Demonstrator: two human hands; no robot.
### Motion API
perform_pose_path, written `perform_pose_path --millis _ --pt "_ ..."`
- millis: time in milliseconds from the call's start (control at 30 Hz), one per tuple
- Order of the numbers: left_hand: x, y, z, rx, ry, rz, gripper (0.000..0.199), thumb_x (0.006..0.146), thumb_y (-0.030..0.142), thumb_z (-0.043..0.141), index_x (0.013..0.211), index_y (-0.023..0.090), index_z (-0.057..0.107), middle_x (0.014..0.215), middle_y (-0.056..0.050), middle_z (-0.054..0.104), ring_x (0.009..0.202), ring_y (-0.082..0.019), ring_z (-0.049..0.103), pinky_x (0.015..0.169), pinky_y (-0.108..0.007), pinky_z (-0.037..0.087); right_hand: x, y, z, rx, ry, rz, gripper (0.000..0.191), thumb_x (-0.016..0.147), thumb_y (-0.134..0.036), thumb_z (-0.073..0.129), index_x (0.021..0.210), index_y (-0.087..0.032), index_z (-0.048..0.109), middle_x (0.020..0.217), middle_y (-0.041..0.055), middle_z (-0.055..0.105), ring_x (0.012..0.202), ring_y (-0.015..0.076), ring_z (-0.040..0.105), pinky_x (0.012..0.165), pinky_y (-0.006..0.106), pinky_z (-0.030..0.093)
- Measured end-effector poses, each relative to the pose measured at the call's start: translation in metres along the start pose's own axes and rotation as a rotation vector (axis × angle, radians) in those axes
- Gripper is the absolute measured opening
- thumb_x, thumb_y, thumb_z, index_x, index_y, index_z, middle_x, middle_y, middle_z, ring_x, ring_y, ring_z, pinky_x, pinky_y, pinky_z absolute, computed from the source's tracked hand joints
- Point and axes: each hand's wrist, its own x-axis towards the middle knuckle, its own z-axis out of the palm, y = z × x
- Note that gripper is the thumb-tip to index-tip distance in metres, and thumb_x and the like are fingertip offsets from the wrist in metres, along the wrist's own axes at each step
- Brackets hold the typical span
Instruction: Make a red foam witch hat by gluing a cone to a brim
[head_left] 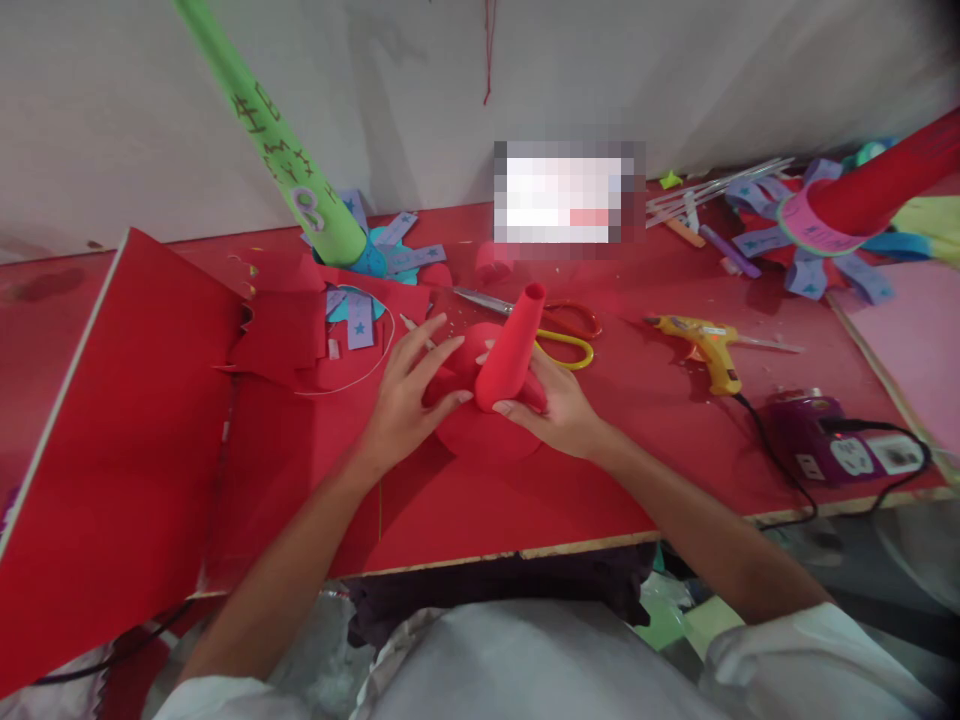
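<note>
The right hand [562, 412] is closing around the foot of a red paper cone [511, 350], its thumb pressing at the near side of the base while its fingers are wrapping behind, so the grip is firmly drawn in on the cone. The cone is standing within that grip, narrow open end up and leaning slightly right, over a flat red disc [491, 447], with rounded red petals [478, 343] spreading about its base. The left hand [401, 400] is curving just to the left of the grip, fingers parted and thumb tip reaching near the cone's foot; whether it is touching the petals I cannot tell. Just beyond the grip, scissors [555, 321] with one orange and one yellow handle loop are lying partly behind the cone. Well to the right of the grip, a yellow glue gun [705, 345] is resting on its side, and farther right and nearer the body a purple power box [832, 440] is sitting by the table edge. Beyond the grip to the left, a green cone [289, 160] with dark markings is rising above lavender strips [360, 322]; beyond it to the right, a larger red cone [892, 185] is leaning outward from a pink collar [817, 220].
</note>
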Motion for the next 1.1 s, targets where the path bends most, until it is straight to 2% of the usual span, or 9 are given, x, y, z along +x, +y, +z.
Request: perform_pose_path --millis 67,167,300,400,500,600,667,1100 --pt "-0.001 0.010 -0.002 0.117 -0.058 0.071 0.080 0.099 0.059 0.072 0.166 0.028 0.042 0.165 -0.015 0.055 0.159 -0.035 0.046 0.138 -0.059 0.025 0.000 0.000 0.002 -0.004 0.021 -0.008 0.054 0.100 -0.057 0.070 0.145 -0.028 0.058 0.151 0.0127 0.069 0.140 0.0343 0.066 0.118 0.058 0.054" --pt "-0.004 0.023 -0.001 0.184 -0.150 0.062 0.101 0.097 0.066 0.069 0.174 0.024 0.019 0.163 -0.018 0.056 0.159 -0.037 0.048 0.140 -0.062 0.013 -0.001 0.002 0.004 -0.003 0.035 0.015 0.054 0.099 -0.060 0.070 0.141 -0.028 0.060 0.144 0.0129 0.072 0.133 0.0357 0.070 0.114 0.059 0.057" --pt "-0.007 0.027 0.004 0.226 -0.206 0.072 0.096 0.101 0.064 0.064 0.174 0.021 0.018 0.165 -0.020 0.054 0.157 -0.039 0.050 0.139 -0.062 0.010 -0.002 0.001 0.006 0.024 0.046 0.008 0.052 0.098 -0.057 0.071 0.139 -0.027 0.060 0.142 0.0134 0.073 0.129 0.0353 0.072 0.111 0.058 0.060" --pt "-0.007 0.024 0.004 0.220 -0.215 0.032 0.098 0.103 0.066 0.061 0.175 0.018 0.014 0.163 -0.021 0.057 0.155 -0.039 0.053 0.138 -0.063 0.008 -0.004 0.000 0.007 0.067 0.021 -0.037 0.050 0.099 -0.052 0.072 0.141 -0.027 0.059 0.146 0.0134 0.071 0.132 0.0337 0.070 0.112 0.055 0.059" --pt "-0.006 0.020 0.001 0.204 -0.246 0.016 0.093 0.103 0.070 0.055 0.173 0.018 0.023 0.168 -0.022 0.051 0.160 -0.039 0.045 0.138 -0.065 0.006 -0.005 0.001 0.008 0.095 -0.023 -0.045 0.052 0.099 -0.052 0.073 0.143 -0.027 0.059 0.150 0.0136 0.069 0.138 0.0328 0.067 0.116 0.054 0.056" --pt "-0.006 0.016 0.000 0.207 -0.335 0.043 0.084 0.104 0.074 0.048 0.168 0.020 0.038 0.174 -0.020 0.042 0.167 -0.041 0.031 0.137 -0.069 0.004 -0.006 0.003 0.009 0.104 -0.042 -0.031 0.056 0.099 -0.053 0.073 0.146 -0.027 0.057 0.151 0.0140 0.068 0.141 0.0330 0.066 0.119 0.055 0.054" --pt "-0.006 0.015 0.000 0.210 -0.393 0.036 0.082 0.104 0.074 0.049 0.166 0.022 0.043 0.175 -0.019 0.040 0.169 -0.041 0.026 0.137 -0.072 0.003 -0.006 0.004 0.009 0.107 -0.048 -0.024 0.058 0.099 -0.053 0.072 0.148 -0.027 0.056 0.153 0.0143 0.066 0.143 0.0335 0.064 0.121 0.057 0.052" --pt "-0.005 0.014 0.002 0.236 -0.433 -0.016 0.081 0.101 0.073 0.056 0.166 0.026 0.045 0.181 -0.016 0.029 0.171 -0.042 0.019 0.135 -0.076 -0.001 -0.005 0.005 0.005 0.107 -0.121 0.021 0.064 0.097 -0.057 0.075 0.152 -0.030 0.055 0.155 0.0150 0.065 0.147 0.0361 0.061 0.123 0.062 0.048"
